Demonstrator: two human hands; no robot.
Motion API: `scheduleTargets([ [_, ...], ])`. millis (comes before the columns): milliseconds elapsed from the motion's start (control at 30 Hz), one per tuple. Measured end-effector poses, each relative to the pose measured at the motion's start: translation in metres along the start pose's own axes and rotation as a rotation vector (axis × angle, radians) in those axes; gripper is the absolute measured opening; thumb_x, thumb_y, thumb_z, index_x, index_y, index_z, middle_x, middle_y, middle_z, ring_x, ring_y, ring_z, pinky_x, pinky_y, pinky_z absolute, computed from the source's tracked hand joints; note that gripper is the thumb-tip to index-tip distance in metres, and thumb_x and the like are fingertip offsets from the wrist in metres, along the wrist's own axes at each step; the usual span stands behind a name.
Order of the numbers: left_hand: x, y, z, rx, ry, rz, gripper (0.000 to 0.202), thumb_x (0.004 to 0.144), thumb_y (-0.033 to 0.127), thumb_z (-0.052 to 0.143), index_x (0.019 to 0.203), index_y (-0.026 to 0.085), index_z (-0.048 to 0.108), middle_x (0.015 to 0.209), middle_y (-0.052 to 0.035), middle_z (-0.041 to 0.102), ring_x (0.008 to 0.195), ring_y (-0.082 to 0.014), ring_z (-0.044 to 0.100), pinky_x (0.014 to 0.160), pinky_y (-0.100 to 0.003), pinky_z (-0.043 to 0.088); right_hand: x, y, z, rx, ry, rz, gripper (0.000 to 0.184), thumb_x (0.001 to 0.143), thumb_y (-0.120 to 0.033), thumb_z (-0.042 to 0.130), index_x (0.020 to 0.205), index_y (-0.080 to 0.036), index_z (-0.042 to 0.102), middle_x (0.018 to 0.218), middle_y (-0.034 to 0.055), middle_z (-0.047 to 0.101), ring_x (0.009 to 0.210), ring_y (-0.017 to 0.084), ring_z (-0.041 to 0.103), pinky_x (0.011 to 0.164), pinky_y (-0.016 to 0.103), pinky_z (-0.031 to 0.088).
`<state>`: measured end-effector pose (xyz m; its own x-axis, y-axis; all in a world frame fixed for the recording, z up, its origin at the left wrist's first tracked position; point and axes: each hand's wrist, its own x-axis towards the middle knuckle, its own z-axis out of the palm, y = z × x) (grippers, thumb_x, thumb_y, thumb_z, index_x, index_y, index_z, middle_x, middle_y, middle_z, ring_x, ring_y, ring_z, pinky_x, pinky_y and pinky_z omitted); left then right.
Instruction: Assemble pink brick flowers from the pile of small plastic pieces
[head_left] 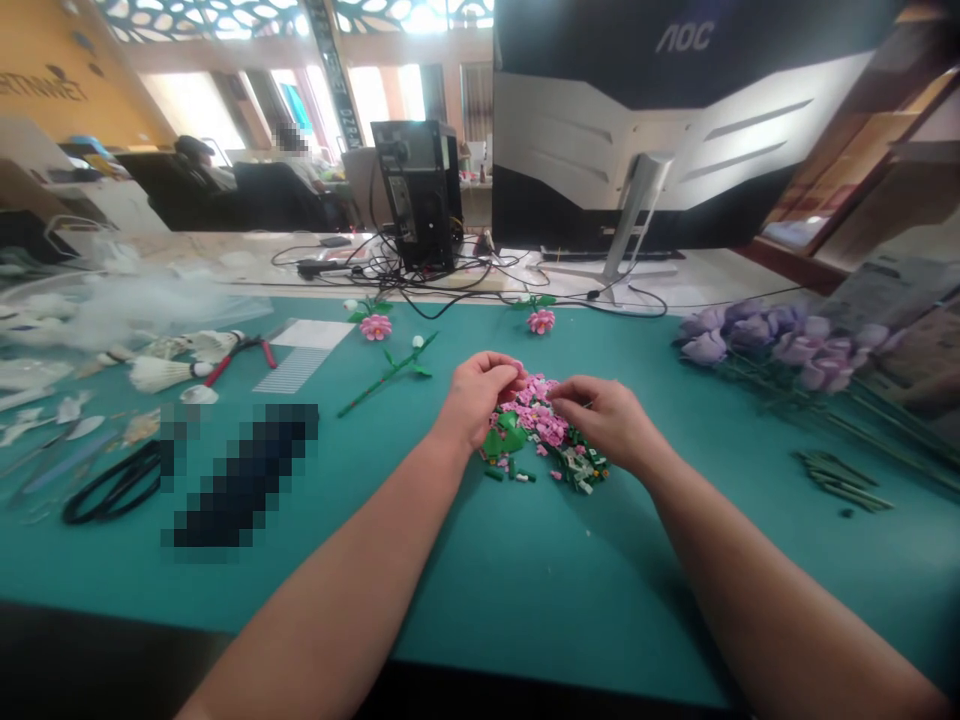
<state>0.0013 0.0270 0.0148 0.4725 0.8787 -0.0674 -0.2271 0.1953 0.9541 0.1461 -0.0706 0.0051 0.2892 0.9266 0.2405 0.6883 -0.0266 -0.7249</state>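
A heap of small pink, green and white building pieces (pixel 544 432) lies on the teal mat (pixel 525 590) in front of me. My left hand (pixel 480 395) rests at the heap's left side, fingers curled and pinched on a small pink piece at the top. My right hand (pixel 609 420) sits on the heap's right side, fingers bent and pinched among the pieces; what they hold is hidden. Two finished pink flowers (pixel 376 327) (pixel 541 321) stand farther back. A green stem with a white bud (pixel 388 374) lies left of my left hand.
Purple flowers (pixel 780 345) with long stems lie at the right, green stem pieces (pixel 840 480) nearer. Shuttlecocks (pixel 161 373), red-handled pliers (pixel 240 355), a black cable loop (pixel 112 485) and a blurred dark object (pixel 240 475) sit left. A monitor (pixel 660 120) and computer tower (pixel 420 190) stand behind.
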Motion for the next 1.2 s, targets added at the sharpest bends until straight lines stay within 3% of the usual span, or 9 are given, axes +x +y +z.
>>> scheduleTargets([
  [333,0.002,-0.001,-0.001,-0.019,0.020,0.027,0.007,0.068,0.012,0.061,0.073,0.015,0.058,0.068,-0.0007,0.062,0.055,-0.0066,0.053,0.054,-0.020,0.042,-0.014,-0.012,0.019,-0.169,-0.303,-0.254,0.017,0.076,-0.011,0.055,0.074,-0.022,0.068,0.075,0.0003,0.064,0.068,0.013,0.055,0.061,0.024,0.039],
  [600,0.000,0.000,0.000,0.004,0.009,0.005,0.007,0.070,0.011,0.061,0.075,0.015,0.058,0.067,-0.0009,0.062,0.055,-0.0071,0.054,0.054,-0.020,0.040,-0.020,-0.008,0.029,-0.233,-0.475,-0.436,0.022,0.077,-0.011,0.061,0.093,-0.025,0.067,0.088,0.0028,0.062,0.083,0.017,0.056,0.070,0.027,0.043],
  [867,0.000,-0.001,0.000,0.011,0.008,-0.003,0.008,0.069,0.011,0.061,0.076,0.015,0.058,0.067,-0.0011,0.062,0.055,-0.0070,0.053,0.055,-0.021,0.041,-0.020,-0.008,0.027,-0.328,-0.509,-0.423,0.020,0.074,-0.007,0.060,0.086,-0.022,0.065,0.083,0.0024,0.063,0.079,0.017,0.055,0.064,0.026,0.039],
  [1200,0.000,-0.001,0.000,0.004,-0.001,-0.001,0.008,0.070,0.010,0.060,0.076,0.014,0.058,0.067,-0.0010,0.061,0.055,-0.0071,0.054,0.055,-0.020,0.041,-0.016,-0.002,0.024,-0.475,-0.410,-0.396,0.014,0.081,-0.009,0.053,0.080,-0.019,0.062,0.081,0.0035,0.059,0.077,0.015,0.051,0.065,0.025,0.035],
])
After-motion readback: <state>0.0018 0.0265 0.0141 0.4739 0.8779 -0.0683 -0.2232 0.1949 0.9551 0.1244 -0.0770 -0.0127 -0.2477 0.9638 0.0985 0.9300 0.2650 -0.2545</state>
